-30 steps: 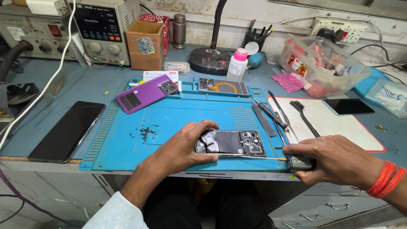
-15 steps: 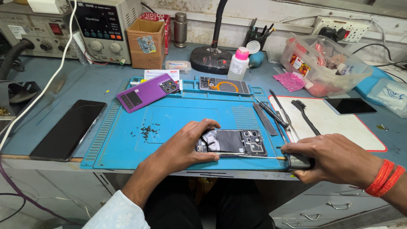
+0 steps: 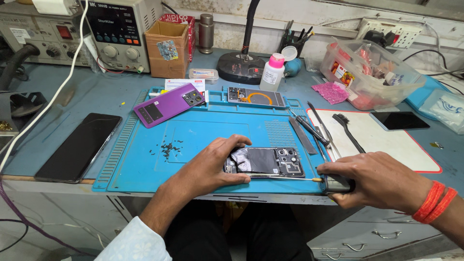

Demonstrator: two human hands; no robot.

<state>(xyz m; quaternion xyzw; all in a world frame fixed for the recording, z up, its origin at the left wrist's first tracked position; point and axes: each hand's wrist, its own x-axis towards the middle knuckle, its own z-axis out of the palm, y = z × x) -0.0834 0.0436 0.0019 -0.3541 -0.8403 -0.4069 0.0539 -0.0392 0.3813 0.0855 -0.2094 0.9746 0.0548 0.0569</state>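
Lighting was bright, even and diffuse from above, shadows soft, focus sharp throughout, with slight wide-angle distortion at the edges.

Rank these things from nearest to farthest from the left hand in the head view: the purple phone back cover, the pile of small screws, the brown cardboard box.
From the left hand:
1. Pile of small screws, just left of the hand on the blue mat.
2. Purple phone back cover, farther up-left on the mat.
3. Brown cardboard box, at the back of the bench.

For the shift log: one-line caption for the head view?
Left hand steadies opened phone on blue mat; right hand holds screwdriver.
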